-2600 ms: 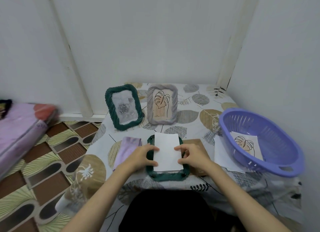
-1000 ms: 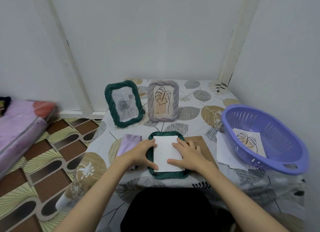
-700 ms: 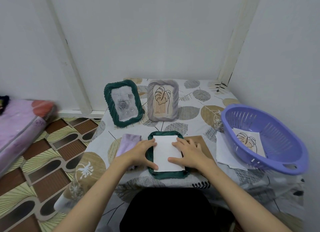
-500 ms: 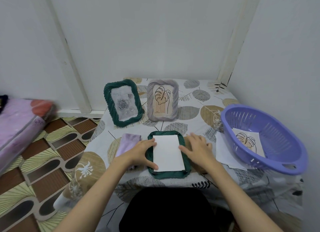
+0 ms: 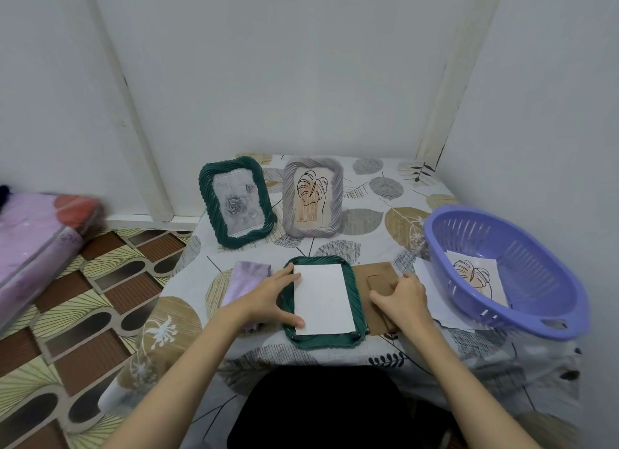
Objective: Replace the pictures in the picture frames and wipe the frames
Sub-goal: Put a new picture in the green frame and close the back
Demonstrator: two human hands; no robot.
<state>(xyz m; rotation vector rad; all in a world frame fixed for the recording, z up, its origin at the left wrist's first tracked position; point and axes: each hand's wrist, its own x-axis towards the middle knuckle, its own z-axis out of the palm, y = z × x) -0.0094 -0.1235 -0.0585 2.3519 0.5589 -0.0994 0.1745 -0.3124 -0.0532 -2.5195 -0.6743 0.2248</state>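
A green frame [image 5: 355,292] lies face down at the table's front, with a white picture sheet [image 5: 323,297] lying blank side up in its back. My left hand [image 5: 269,297] holds the frame's left edge, thumb and forefinger touching the sheet. My right hand [image 5: 403,297] grips the brown cardboard backing board [image 5: 371,277] lying just right of the frame. A folded lilac cloth [image 5: 243,281] sits under my left wrist. Two frames stand at the back: a green one [image 5: 236,202] with a rose picture and a grey one [image 5: 313,197] with a leaf drawing.
A purple basket [image 5: 522,247] at the right holds a leaf picture [image 5: 477,277] and rests on loose white sheets [image 5: 435,301]. Walls close in behind and to the right. A pink bundle [image 5: 37,240] lies on the patterned floor at the left.
My right hand left the white sheet and moved right onto the brown backing board. The left hand stayed on the frame's left edge.
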